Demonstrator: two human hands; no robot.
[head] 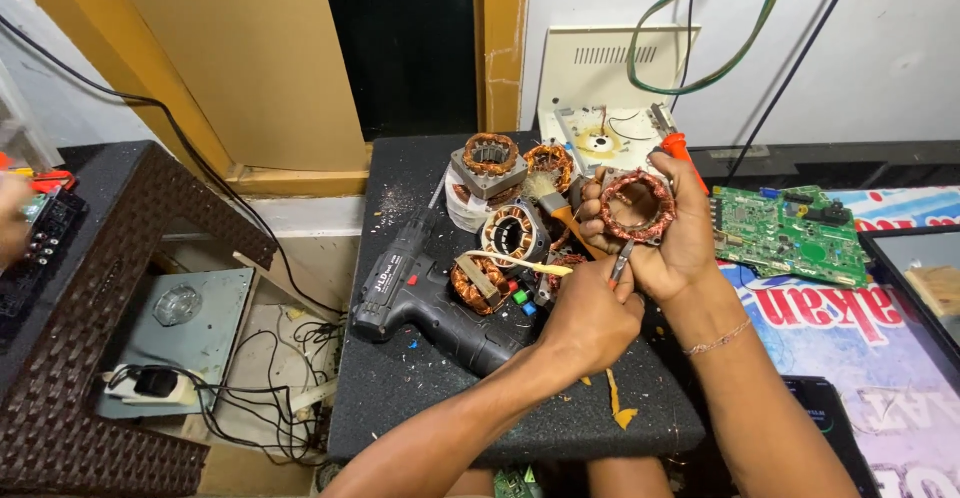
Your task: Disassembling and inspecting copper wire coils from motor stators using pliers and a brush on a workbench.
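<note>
Right hand point(668, 243) is wrapped round a copper-wound stator point(637, 205) held up over the table point(400, 388), left hand point(590, 318) pinching a small metal tool point(622, 261) at its rim. One slip could nick the windings or jab the palm

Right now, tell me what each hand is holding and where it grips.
The right hand holds a copper-wound motor coil around its outer rim. The left hand pinches a thin metal tool by its lower end, with the tip at the coil.
</note>
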